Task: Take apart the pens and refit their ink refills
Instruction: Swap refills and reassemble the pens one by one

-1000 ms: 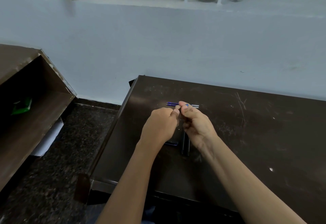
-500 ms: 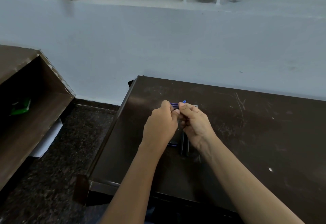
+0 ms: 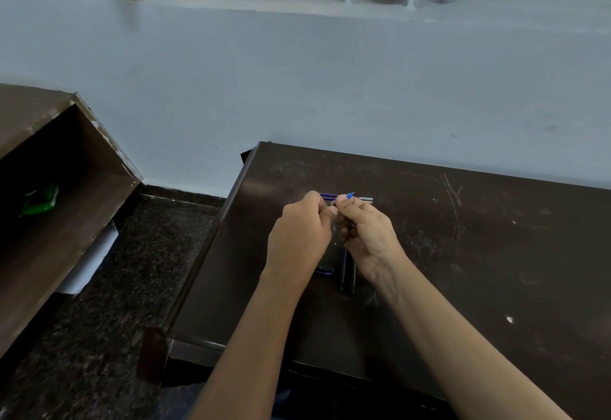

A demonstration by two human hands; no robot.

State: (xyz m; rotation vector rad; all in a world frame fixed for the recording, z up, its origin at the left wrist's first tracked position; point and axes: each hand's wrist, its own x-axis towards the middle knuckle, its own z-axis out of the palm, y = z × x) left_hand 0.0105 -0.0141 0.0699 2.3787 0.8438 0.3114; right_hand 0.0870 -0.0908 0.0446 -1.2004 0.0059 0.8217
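My left hand (image 3: 299, 237) and my right hand (image 3: 368, 233) meet above the dark desk (image 3: 463, 254), fingertips together. Between them they pinch a thin pen part with a blue tip (image 3: 349, 194) poking up past my right fingers. Just behind my fingertips a blue pen barrel (image 3: 327, 195) lies flat on the desk, with a pale ribbed piece (image 3: 365, 199) to its right. Two black pen barrels (image 3: 346, 274) lie side by side under my right palm. A dark blue piece (image 3: 324, 271) shows below my left hand, mostly hidden.
The desk's left edge (image 3: 211, 244) drops to a dark speckled floor (image 3: 115, 304). A brown open shelf unit (image 3: 62, 194) stands at the left with a green item (image 3: 39, 201) inside. A white wall (image 3: 330, 89) backs the desk.
My hands have closed together and lifted slightly toward the far side of the desk. The blue tip now sticks up past my right fingers.
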